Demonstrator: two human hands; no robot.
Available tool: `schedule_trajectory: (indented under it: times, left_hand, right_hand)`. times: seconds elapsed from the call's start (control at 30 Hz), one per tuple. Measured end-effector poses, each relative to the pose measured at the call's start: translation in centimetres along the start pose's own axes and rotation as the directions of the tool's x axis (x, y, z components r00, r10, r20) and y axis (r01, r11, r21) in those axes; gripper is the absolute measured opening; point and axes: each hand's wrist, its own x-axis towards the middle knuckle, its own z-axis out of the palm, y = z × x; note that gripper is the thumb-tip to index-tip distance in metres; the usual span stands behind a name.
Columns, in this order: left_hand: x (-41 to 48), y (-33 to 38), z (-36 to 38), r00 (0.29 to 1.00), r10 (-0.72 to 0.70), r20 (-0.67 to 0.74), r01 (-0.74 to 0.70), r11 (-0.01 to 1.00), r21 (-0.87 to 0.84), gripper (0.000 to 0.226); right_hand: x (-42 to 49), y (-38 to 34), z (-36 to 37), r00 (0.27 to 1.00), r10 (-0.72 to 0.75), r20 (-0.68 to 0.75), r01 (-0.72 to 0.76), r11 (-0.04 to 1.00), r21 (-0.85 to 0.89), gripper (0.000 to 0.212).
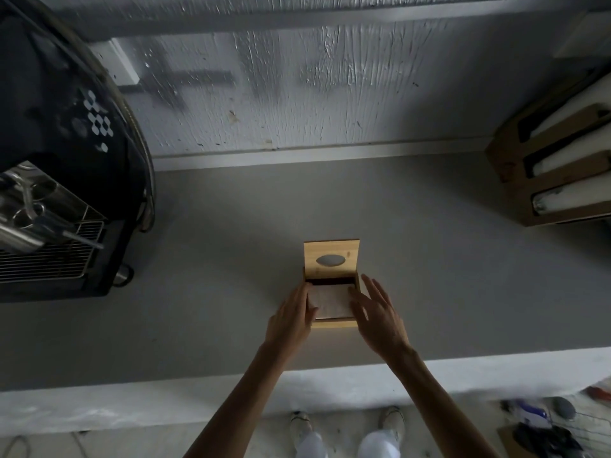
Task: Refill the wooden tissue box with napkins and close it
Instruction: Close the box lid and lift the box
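Observation:
A small wooden tissue box (pixel 334 323) stands on the grey counter (pixel 231 259), its lid (pixel 331 257) with an oval slot tipped up at the back. A stack of pale napkins (pixel 330 300) lies inside the box. My left hand (pixel 291 320) rests against the box's left side with fingers touching the napkins' left edge. My right hand (pixel 377 314) is at the right side, fingers spread, fingertips at the napkins' right edge. Whether either hand grips the napkins is unclear.
A black coffee machine (pixel 66 180) with a metal drip grate fills the left of the counter. A brown wooden roll dispenser (pixel 549 173) stands at the far right. A white textured wall (pixel 297 94) backs the counter. Below the front edge are my shoes and some clutter on the floor.

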Motion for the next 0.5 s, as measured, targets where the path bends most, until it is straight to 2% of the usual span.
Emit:
schedule_trajectory:
  times: [0.07, 0.13, 0.17, 0.23, 0.27, 0.3, 0.33, 0.4, 0.5]
  left_hand:
    - [-0.3, 0.1, -0.5, 0.998, -0.056, -0.004, 0.056, 0.998, -0.026, 0.067]
    - [-0.3, 0.3, -1.4, 0.985, -0.170, -0.030, 0.164, 0.977, -0.136, 0.066]
    - [0.3, 0.4, -1.9, 0.969, -0.244, -0.026, 0.232, 0.946, -0.225, 0.062]
    - [2.4, 0.7, -3.2, 0.913, -0.404, 0.056, 0.381, 0.797, -0.468, 0.051]
    - [3.6, 0.9, -3.9, 0.876, -0.458, 0.150, 0.449, 0.664, -0.598, 0.047]
    - [4.7, 1.2, -4.7, 0.838, -0.477, 0.265, 0.514, 0.528, -0.676, 0.047]
    - [5.7, 1.4, -5.4, 0.803, -0.460, 0.379, 0.578, 0.445, -0.684, 0.052]
    - [7.0, 1.4, -6.3, 0.723, -0.396, 0.567, 0.689, 0.353, -0.633, 0.067]
    - [8.2, 0.8, -7.0, 0.645, -0.335, 0.687, 0.764, 0.284, -0.580, 0.061]
  right_hand:
    - [0.2, 0.1, -0.6, 0.999, 0.014, -0.035, -0.007, 0.981, 0.195, 0.033]
    - [1.0, 0.2, -1.4, 0.989, 0.141, -0.047, -0.108, 0.897, 0.428, 0.031]
    - [1.8, 0.1, -2.0, 0.968, 0.249, 0.005, -0.212, 0.815, 0.539, 0.029]
    - [3.6, 0.0, -3.4, 0.874, 0.421, 0.241, -0.457, 0.549, 0.700, 0.030]
    - [4.6, 0.1, -4.0, 0.818, 0.445, 0.365, -0.555, 0.441, 0.705, 0.040]
    - [5.5, 0.4, -4.5, 0.768, 0.438, 0.467, -0.629, 0.378, 0.679, 0.051]
    - [6.4, 0.5, -4.9, 0.721, 0.418, 0.552, -0.687, 0.330, 0.647, 0.060]
    - [7.7, 0.6, -5.1, 0.624, 0.362, 0.693, -0.780, 0.240, 0.577, 0.070]
    - [9.0, 0.2, -4.9, 0.564, 0.296, 0.771, -0.825, 0.224, 0.518, 0.072]
